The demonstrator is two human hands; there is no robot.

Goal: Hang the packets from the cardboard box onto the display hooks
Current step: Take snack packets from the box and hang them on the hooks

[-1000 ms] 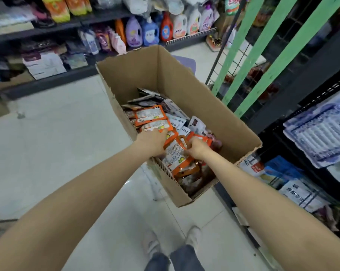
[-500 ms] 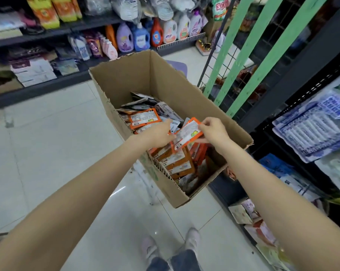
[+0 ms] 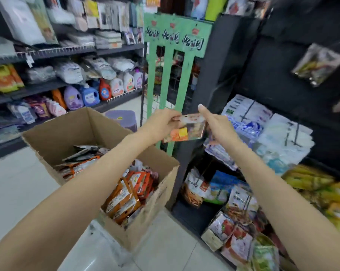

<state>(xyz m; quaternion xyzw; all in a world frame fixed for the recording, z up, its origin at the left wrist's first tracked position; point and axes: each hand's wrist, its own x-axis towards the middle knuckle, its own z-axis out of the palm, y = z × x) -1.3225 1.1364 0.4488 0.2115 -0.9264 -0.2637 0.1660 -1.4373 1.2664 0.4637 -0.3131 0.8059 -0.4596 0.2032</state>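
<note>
An open cardboard box (image 3: 71,132) stands on the floor, with several orange packets (image 3: 130,190) inside. Both hands hold one orange packet (image 3: 186,130) up in the air, above the box's far right corner. My left hand (image 3: 163,123) pinches its left end. My right hand (image 3: 216,124) grips its right end with the thumb raised. The dark display rack (image 3: 282,79) with hanging packets stands to the right, and a clear packet (image 3: 317,65) hangs high on it. No hook shows plainly in the blur.
A green rack (image 3: 177,61) stands behind the hands. Shelves with detergent bottles (image 3: 91,94) line the far left. Bagged goods (image 3: 233,208) hang low on the right rack beside the box. A purple stool (image 3: 124,118) stands behind the box. Pale floor tiles (image 3: 14,182) lie left.
Both hands lifted the orange packet out of the box and up toward the right rack. The view swung upward and rightward, away from the box.
</note>
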